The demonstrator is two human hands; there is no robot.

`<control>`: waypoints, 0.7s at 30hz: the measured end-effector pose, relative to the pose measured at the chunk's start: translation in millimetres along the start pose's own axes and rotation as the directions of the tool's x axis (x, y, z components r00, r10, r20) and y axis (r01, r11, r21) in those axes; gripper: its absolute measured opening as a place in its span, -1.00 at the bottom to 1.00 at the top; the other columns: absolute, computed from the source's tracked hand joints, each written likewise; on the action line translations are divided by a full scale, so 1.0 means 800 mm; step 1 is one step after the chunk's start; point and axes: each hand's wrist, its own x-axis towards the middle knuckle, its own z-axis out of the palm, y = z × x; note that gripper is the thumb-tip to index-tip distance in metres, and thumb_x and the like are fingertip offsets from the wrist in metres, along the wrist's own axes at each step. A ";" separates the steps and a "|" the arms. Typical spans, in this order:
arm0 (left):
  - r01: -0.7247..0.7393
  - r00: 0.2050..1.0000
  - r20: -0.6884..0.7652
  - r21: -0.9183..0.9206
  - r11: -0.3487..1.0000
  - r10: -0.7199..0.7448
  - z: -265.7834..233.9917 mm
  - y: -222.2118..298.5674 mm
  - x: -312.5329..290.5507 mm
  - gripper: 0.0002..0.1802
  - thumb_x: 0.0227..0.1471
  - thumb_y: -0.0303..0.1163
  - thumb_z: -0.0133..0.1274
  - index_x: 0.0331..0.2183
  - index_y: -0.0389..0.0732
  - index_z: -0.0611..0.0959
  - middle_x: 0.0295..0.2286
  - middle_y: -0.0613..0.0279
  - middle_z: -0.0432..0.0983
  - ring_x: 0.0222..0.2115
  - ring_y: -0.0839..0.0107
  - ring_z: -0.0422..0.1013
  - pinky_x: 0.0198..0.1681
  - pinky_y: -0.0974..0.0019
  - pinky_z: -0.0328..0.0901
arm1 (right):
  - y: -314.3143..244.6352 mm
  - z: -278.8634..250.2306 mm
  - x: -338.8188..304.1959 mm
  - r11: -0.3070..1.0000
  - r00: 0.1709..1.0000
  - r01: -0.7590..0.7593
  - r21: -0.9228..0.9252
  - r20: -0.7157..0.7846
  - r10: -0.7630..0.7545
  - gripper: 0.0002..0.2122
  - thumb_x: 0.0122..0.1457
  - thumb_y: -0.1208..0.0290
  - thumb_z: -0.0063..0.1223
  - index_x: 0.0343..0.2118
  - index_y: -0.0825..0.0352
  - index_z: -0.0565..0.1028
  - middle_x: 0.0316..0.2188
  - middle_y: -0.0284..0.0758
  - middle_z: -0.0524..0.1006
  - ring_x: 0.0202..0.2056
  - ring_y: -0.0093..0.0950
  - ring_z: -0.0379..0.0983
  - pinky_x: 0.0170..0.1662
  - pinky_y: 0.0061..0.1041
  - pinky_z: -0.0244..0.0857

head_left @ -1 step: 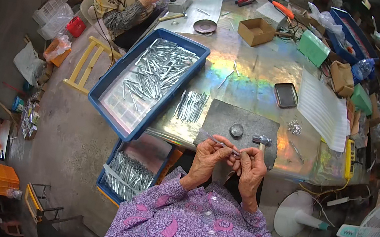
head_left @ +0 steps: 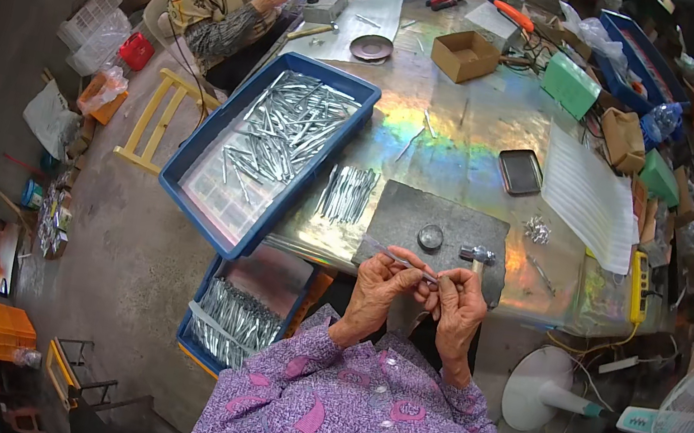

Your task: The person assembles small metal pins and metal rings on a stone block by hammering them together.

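Note:
A thin silvery metal rod (head_left: 404,261) slants between my hands at the near edge of the table. My left hand (head_left: 379,291) is closed around it, and its far left tip sticks out past the fingers. My right hand (head_left: 457,313) pinches at the other end, where the fingertips hide any small part. Just beyond lies a dark grey slab (head_left: 403,212) bearing a small round metal tin (head_left: 430,237) and a hammer (head_left: 476,254). A row of similar rods (head_left: 348,195) lies left of the slab. More fill the blue tray (head_left: 255,242) in a loose heap.
A second blue bin (head_left: 202,344) of metal pieces stands low on the left. Small metal bits (head_left: 536,230), a dark shallow dish (head_left: 520,172) and white foam sheet (head_left: 584,197) lie to the right. A cardboard box (head_left: 465,57) stands farther back. Another person (head_left: 231,4) sits far left.

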 end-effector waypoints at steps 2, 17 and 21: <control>0.017 1.000 0.009 0.002 1.000 -0.017 0.001 0.000 0.004 -0.86 0.02 -0.47 -0.01 -0.32 -0.29 0.46 -0.38 0.05 0.50 -0.46 0.47 0.45 -0.40 0.44 0.40 | 0.001 -0.002 0.001 1.000 1.000 0.004 -0.005 -0.015 -0.004 -0.93 0.19 0.51 -0.16 -0.35 0.40 0.31 -0.58 -0.43 0.37 -0.60 -0.77 0.24 -0.61 -0.82 0.07; 0.030 0.999 0.038 -0.028 0.999 -0.029 0.009 -0.001 0.012 -0.86 0.03 -0.50 -0.03 -0.29 -0.28 0.43 -0.37 0.07 0.48 -0.47 0.45 0.43 -0.39 0.46 0.37 | -0.004 -0.007 0.006 0.999 0.999 0.047 -0.026 -0.015 -0.048 -0.93 0.20 0.53 -0.18 -0.36 0.42 0.29 -0.57 -0.40 0.36 -0.59 -0.75 0.24 -0.55 -0.76 0.18; 0.035 0.999 0.033 -0.033 0.999 -0.034 0.013 0.000 0.015 -0.86 0.03 -0.50 -0.03 -0.30 -0.28 0.43 -0.38 0.07 0.48 -0.47 0.46 0.43 -0.38 0.46 0.37 | -0.004 -0.008 0.008 0.998 0.999 0.051 -0.037 -0.012 -0.051 -0.94 0.20 0.53 -0.18 -0.37 0.41 0.29 -0.58 -0.40 0.36 -0.60 -0.75 0.24 -0.56 -0.75 0.17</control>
